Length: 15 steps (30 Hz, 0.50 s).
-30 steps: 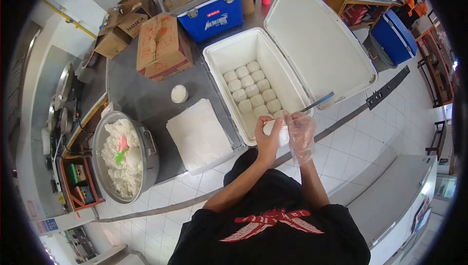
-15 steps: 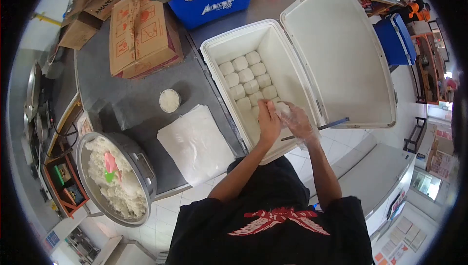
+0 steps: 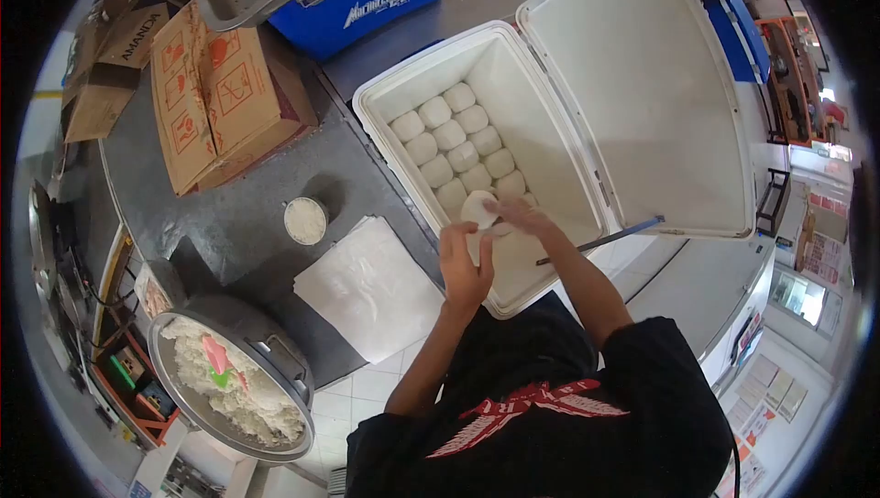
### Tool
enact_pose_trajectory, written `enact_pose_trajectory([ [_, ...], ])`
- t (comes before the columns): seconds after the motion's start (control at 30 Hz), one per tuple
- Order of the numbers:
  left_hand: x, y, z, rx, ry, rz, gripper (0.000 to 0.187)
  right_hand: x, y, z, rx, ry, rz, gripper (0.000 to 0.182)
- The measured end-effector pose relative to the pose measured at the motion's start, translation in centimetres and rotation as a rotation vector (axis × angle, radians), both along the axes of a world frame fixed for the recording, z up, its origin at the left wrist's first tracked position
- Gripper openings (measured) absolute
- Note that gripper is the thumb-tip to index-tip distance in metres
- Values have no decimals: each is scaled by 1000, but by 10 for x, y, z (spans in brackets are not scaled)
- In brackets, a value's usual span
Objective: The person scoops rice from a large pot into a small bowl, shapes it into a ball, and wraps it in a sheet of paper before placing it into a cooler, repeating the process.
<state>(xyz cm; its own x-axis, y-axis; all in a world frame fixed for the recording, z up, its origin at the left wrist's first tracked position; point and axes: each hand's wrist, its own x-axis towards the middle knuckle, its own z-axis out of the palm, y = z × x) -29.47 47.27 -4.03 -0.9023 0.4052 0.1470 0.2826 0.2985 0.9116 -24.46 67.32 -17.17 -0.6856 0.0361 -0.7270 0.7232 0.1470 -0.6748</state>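
Observation:
A white, rounded wrapped rice portion (image 3: 478,208) is between my two hands, over the near part of an open white cooler box (image 3: 390,159). My left hand (image 3: 466,267) touches its near-left side with curled fingers. The fingers of my right hand (image 3: 519,217) close on its right side, slightly blurred. Beneath and beyond my hands, several similar wrapped rice portions (image 3: 450,134) are packed in rows on the cooler's floor. Part of the nearest row is hidden by my hands.
The cooler's lid (image 3: 660,104) stands open on the right. Left of the cooler are white wrapping sheets (image 3: 371,287), a small bowl of white grains (image 3: 305,221) and a large pot of rice (image 3: 302,397). A cardboard box (image 3: 220,95) and a blue cooler (image 3: 367,3) stand farther back.
My hands have moved apart and shifted slightly left. The white rounded portion now shows between them, where before clear plastic film showed at my right hand. The whole view has tilted.

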Motion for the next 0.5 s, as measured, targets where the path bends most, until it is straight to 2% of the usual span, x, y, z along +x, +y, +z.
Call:
enact_pose_trajectory([
  [0.07,10,-8,-18,-39,132,-153,14,2,-28,-24,30,-85,-76,53],
  [0.13,16,-11,-26,-44,199,-177,15,0,-53,-38,149,-227,-114,47],
  [0.23,19,-9,-34,-42,228,-163,14,27,-73,-151,417,-172,-17,47],
  [0.27,20,-9,-36,-45,225,-151,14,30,-86,-161,549,-252,-151,47],
  [0.33,21,-8,-37,-39,222,-138,15,31,-114,-168,811,-407,-412,48],
  [0.43,22,-8,-39,-35,229,-132,16,23,-114,-109,588,-461,-635,51],
  [0.5,21,-6,-40,-23,237,-127,16,12,-106,-108,601,-480,-540,53],
])
